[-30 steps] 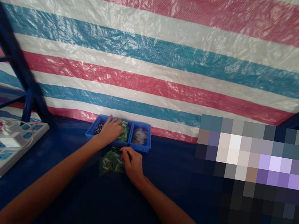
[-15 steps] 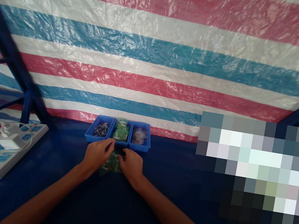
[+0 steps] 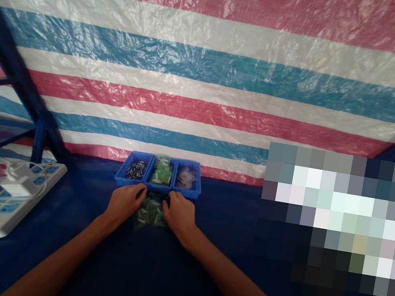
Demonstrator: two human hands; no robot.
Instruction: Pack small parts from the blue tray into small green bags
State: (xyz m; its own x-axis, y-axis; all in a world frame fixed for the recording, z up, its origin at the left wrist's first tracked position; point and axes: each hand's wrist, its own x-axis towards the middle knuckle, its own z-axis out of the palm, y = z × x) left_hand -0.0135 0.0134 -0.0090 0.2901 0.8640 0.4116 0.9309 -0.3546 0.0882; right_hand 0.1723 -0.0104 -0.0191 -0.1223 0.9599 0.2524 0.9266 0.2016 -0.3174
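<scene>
A clear plastic bag (image 3: 150, 215) with small green and silvery pieces inside lies on the dark blue table, between my hands. My left hand (image 3: 125, 202) is closed at its upper left corner, thumb and fingers pinched together. At the upper right corner my right hand (image 3: 182, 214) pinches the bag's edge in the same way. Just beyond my fingertips stands a blue three-part tray (image 3: 134, 184). Its left compartment holds thin dark and silvery pins (image 3: 136, 170), the middle one green packets (image 3: 162, 171), the right one clear plastic bags (image 3: 186, 178).
A white power strip (image 3: 9, 210) with plugs and cords lies at the left. Dark blue frame posts (image 3: 38, 141) rise at the sides, and a striped plastic sheet (image 3: 192, 86) hangs behind the table. The right side is blurred into blocks.
My hands have moved apart slightly, one to each side, and more of the bag's top shows between them. The view has shifted a little.
</scene>
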